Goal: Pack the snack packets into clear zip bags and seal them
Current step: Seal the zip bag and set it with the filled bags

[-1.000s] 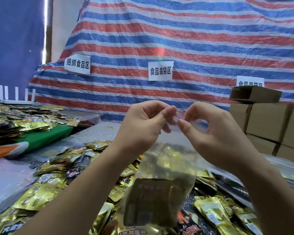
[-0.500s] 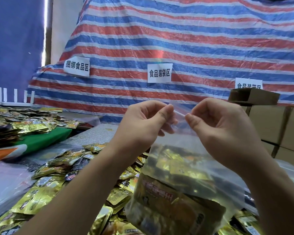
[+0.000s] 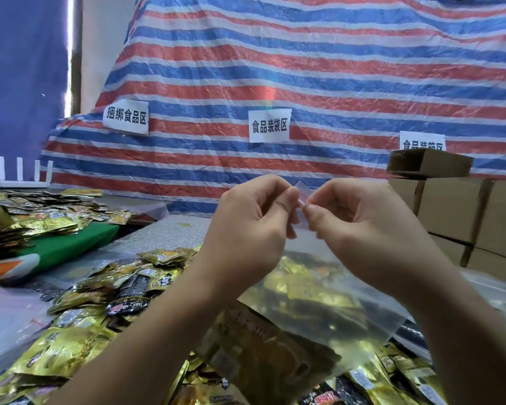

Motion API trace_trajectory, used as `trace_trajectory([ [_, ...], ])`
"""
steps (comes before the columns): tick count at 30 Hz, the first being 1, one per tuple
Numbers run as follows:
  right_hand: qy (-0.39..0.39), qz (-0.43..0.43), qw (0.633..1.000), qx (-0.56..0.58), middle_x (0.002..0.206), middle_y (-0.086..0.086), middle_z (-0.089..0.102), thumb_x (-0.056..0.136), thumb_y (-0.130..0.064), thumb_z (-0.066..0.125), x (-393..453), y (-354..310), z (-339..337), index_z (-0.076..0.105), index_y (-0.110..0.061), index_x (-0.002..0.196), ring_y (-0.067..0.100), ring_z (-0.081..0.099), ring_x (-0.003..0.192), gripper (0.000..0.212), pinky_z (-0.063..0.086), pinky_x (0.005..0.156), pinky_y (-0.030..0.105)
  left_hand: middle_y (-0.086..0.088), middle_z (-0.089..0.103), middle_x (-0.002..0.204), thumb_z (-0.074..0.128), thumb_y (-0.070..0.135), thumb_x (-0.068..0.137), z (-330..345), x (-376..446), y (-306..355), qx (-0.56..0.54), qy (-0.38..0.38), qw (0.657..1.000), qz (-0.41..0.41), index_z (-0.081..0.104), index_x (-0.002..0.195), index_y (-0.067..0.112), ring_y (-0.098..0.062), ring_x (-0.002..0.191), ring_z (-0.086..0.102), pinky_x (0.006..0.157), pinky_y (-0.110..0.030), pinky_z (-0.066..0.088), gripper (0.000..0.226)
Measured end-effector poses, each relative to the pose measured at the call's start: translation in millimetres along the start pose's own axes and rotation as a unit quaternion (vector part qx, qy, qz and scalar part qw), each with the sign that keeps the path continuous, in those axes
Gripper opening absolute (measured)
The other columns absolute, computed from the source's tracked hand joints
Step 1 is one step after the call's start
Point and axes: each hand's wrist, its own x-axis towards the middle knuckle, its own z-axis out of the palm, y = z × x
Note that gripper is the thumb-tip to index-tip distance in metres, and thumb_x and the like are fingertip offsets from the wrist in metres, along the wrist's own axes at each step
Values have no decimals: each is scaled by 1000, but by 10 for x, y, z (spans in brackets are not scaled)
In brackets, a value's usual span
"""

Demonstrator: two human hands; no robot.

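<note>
Clear zip bag (image 3: 327, 290) filled with gold snack packets (image 3: 275, 355) hangs at frame centre. Left hand (image 3: 251, 226) and right hand (image 3: 362, 229) pinch its top edge, thumbs nearly touching. Loose packets (image 3: 79, 340) cover the counter (image 3: 173, 229) at 8 o'clock; cardboard boxes (image 3: 456, 209) at 3 o'clock.

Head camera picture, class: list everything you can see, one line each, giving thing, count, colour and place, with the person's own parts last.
clear zip bag: one, transparent, packets inside, held up at centre
loose snack packets: many, mostly gold, some black, spread on the table
striped tarpaulin: one, red, blue and white, behind
paper signs: three, white, on the tarpaulin
cardboard boxes: several, brown, stacked right
green cloth: one, left
left hand: fingers pinching the bag's top
right hand: fingers pinching the bag's top
</note>
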Motion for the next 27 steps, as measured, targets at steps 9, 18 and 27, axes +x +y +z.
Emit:
trace_trajectory([
  [9,-2,15,1000,17,72,-8,70,92,-27,69,-16,-3,-18,68,-27,75,12,66,66,17,53,57,25,-1,66,68,56,17,99,6,-27,22,27,-8,1000,9,65,82,15,-15,62,64,63,-41,54,19],
  [18,-8,43,999,24,69,-2,71,91,-38,62,-3,-38,-15,70,-26,74,16,67,65,22,56,65,39,0,65,67,56,12,98,11,-29,34,26,0,1000,7,67,81,12,-12,60,63,63,-41,54,20],
  [27,-9,66,997,47,69,0,72,92,-30,67,4,-4,-23,71,-22,75,22,67,66,19,52,59,34,-4,62,66,54,18,100,37,-38,3,12,-5,1000,-7,64,78,13,-19,62,60,63,-47,50,24],
])
